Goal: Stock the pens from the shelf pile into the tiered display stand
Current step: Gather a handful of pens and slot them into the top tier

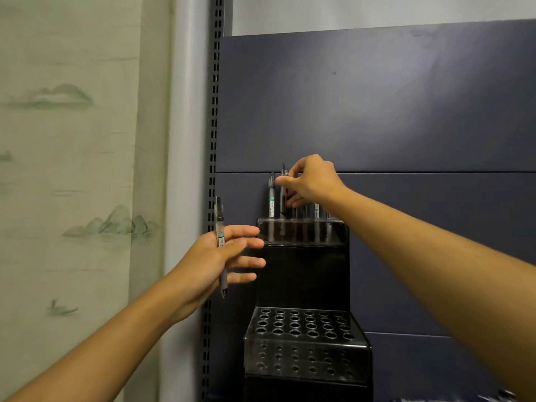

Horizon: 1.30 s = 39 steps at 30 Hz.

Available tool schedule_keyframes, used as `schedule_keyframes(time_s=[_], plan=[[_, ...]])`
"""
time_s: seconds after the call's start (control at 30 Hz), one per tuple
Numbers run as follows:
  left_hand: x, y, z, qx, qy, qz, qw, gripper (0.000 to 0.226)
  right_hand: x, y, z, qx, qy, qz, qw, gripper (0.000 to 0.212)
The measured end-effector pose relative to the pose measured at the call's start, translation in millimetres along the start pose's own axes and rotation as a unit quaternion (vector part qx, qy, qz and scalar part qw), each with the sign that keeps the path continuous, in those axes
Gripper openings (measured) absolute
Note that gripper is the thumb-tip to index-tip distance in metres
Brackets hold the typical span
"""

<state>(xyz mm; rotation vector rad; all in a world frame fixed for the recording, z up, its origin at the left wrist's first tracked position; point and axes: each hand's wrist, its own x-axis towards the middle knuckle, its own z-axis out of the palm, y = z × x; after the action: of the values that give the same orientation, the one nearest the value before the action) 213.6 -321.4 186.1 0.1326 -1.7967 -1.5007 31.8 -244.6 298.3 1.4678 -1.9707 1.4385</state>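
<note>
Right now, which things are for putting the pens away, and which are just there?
For the job: display stand; pen in left hand; pen in right hand; pens already standing.
Just there: blue back panel; painted wall hanging.

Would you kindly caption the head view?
Right hand seats a pen in the stand's top tier; left hand holds another pen.

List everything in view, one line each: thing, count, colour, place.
display stand: one, black, tiered, against the shelf panel.
top tier: one, holds a row of upright pens.
lower tier: one, its holes empty.
standing pens: about six, clear and grey, in the top tier.
pen being placed: one, clear, second from left in the top tier.
spare pen: one, clear with a grey grip, upright.
back panel: dark blue, behind the stand.
slotted upright: one, grey.
wall hanging: pale green, left.
left hand: holds the spare pen.
right hand: pinches the pen being placed.
</note>
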Motion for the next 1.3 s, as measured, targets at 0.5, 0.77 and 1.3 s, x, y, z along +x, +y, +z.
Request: schedule_keyframes(time_s=[0.5, 0.77, 1.3], plan=[[4.8, 4.2, 15.6, -0.013, -0.023, -0.005, 1.000, 0.024, -39.7, -15.7, -5.1, 0.019, -0.008, -0.101, 0.995, 0.025], [5.3, 17.1, 42.6, 0.011, -0.056, 0.016, 0.998, 0.019, -74.0, -34.5, -1.4, -0.050, -0.126, -0.157, 0.978, 0.025], [-7.6, 3.4, 5.7, 0.083, -0.074, -0.036, 0.993, 0.026, -7.1, -6.8, -60.5, 0.108, 0.084, -0.025, 0.990, 0.031]])
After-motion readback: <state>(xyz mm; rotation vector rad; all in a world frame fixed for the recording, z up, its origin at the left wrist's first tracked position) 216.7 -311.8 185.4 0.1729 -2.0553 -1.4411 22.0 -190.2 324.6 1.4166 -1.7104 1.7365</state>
